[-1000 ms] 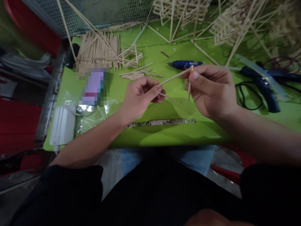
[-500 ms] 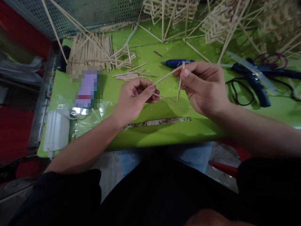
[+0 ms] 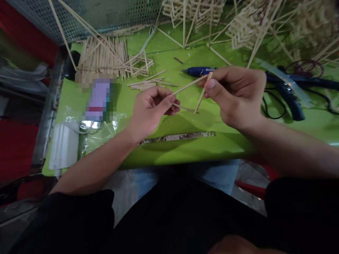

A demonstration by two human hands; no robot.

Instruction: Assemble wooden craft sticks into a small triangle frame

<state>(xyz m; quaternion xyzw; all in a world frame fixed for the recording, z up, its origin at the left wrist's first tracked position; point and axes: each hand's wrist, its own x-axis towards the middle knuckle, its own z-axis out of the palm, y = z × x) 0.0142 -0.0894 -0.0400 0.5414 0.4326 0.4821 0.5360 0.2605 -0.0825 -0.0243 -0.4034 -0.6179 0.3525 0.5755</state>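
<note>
My left hand [image 3: 159, 107] is closed, pinching thin wooden sticks between thumb and fingers. One held stick [image 3: 189, 84] slants up to the right; another [image 3: 185, 107] points lower right from under the thumb. My right hand [image 3: 233, 95] is closed on a short wooden stick [image 3: 200, 100], gripped near its top, its lower end close to the tip of the left hand's lower stick. The upper slanting stick reaches the right fingertips; whether it is joined there I cannot tell. Just behind the right fingers lies a blue pen-shaped tool [image 3: 196, 71].
A pile of sticks [image 3: 103, 56] and several loose sticks [image 3: 147, 84] lie on the green table [image 3: 169, 157]. A blue glue gun [image 3: 290, 95] with its cord is at right. Stick structures [image 3: 246, 28] stand behind. A speckled strip [image 3: 180, 136] lies near the front edge.
My right hand has shifted slightly right and turned. The lower end of its short stick has swung left, toward the left hand's lower stick. My left hand stays almost still.
</note>
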